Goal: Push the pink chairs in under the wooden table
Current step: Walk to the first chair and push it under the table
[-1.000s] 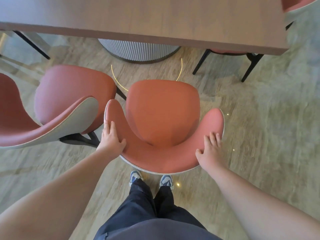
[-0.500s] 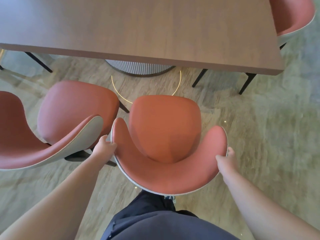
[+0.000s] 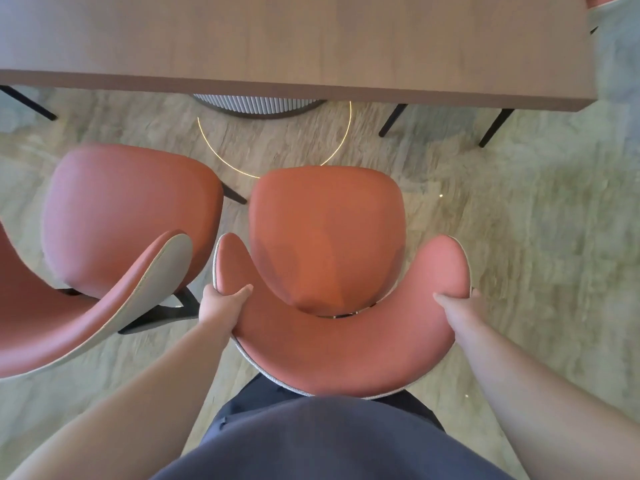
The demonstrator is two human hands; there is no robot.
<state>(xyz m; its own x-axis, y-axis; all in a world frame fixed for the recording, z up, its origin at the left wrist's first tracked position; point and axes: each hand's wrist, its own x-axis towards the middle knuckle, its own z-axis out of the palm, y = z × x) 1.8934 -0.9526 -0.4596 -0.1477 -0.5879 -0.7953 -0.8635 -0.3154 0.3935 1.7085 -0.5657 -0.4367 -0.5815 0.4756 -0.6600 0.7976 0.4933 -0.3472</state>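
A pink chair (image 3: 325, 237) with a curved back stands in front of me, its seat short of the wooden table (image 3: 294, 39) edge. My left hand (image 3: 221, 301) grips the left wing of its backrest, thumb on top. My right hand (image 3: 457, 301) grips the right wing, its fingers hidden behind the back. A second pink chair (image 3: 128, 216) stands to the left, angled, also out from under the table.
The table's ribbed round base (image 3: 259, 105) sits under the table straight ahead. Black legs of another chair (image 3: 495, 128) show under the table at right. A corner of a further pink chair (image 3: 604, 0) shows at top right. Stone floor lies all round.
My hands have slid from resting on top of the backrest to gripping its two wings. The chair sits closer to my body and seems to have turned slightly.
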